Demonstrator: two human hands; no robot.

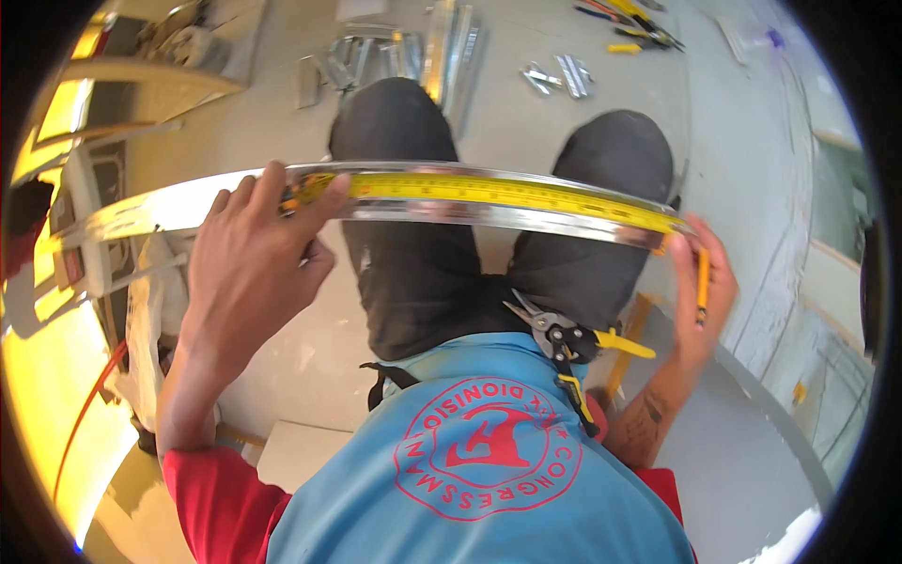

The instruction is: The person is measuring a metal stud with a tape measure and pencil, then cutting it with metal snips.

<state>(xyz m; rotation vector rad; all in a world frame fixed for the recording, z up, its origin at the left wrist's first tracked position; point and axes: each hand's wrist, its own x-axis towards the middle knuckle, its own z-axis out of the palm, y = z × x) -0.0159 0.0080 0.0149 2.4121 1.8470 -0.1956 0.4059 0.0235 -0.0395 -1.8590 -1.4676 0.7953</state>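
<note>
A long shiny metal channel lies crosswise over my thighs. Along it stretches the yellow blade of a tape measure. My left hand is closed around the tape's case and the channel, thumb on the blade; its fingers partly hide the case. Over at the channel's right end, my right hand pinches the tape's tip against the metal. A yellow pencil is tucked in the fingers of that same hand. Tin snips with yellow-and-black handles rest on my lap, jaws apart.
On the floor ahead lie several cut metal pieces and longer metal strips. Small metal offcuts sit farther right, with yellow-handled hand tools beyond. Wooden furniture stands at the far left, near the channel's left end.
</note>
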